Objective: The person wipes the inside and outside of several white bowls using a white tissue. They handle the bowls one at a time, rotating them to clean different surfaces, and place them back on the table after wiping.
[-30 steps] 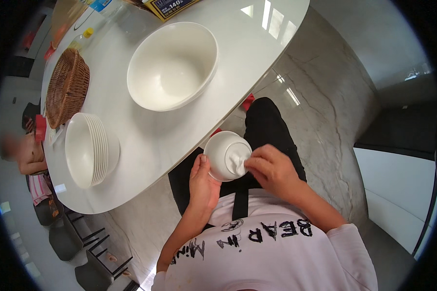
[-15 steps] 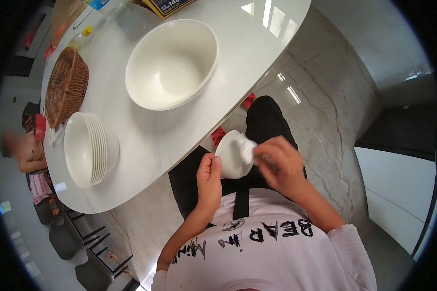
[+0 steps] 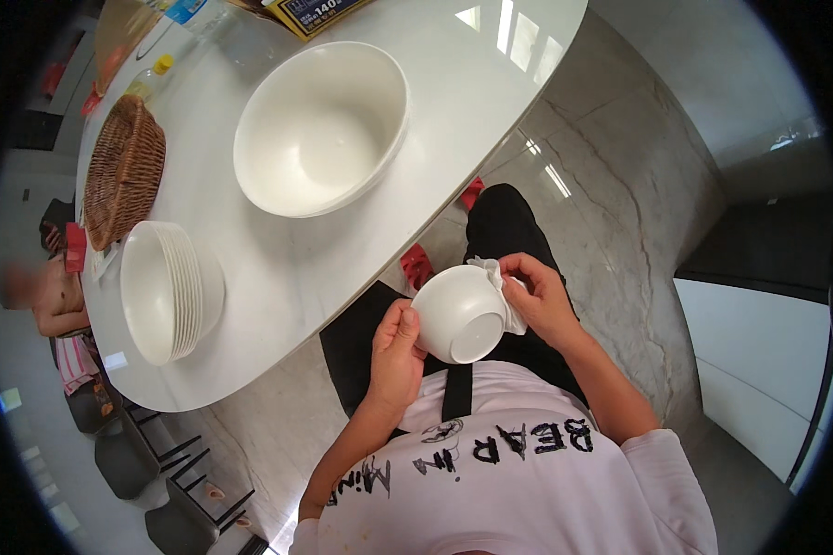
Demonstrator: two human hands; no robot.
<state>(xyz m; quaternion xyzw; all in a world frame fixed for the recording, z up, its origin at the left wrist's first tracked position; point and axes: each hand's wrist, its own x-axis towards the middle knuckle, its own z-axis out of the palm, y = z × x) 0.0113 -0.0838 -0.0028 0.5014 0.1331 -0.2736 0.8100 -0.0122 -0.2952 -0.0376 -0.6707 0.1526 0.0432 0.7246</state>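
Note:
A small white bowl (image 3: 453, 310) is held over my lap, tilted so that its outside and foot ring show. My left hand (image 3: 398, 347) grips its left rim, thumb on the outer wall and fingers mostly hidden. On the bowl's right side, my right hand (image 3: 539, 296) is closed on a crumpled white tissue (image 3: 511, 301) that touches the wall. To the left on the table, a nested stack of white bowls (image 3: 180, 291) lies tipped on its side. A large white bowl (image 3: 329, 129) stands farther back, its inside showing nothing in it.
The white glossy table (image 3: 278, 305) has a rounded edge at my left. On it are a wicker basket (image 3: 125, 171), a bottle with a yellow cap (image 3: 153, 76) and a dark box with yellow edges (image 3: 315, 14). Grey chairs (image 3: 180, 518) and another person (image 3: 55, 291) are at far left.
The small bowl has turned over from showing its inside to showing its outer base. My right hand with the tissue has shifted from inside the bowl to its outer right side.

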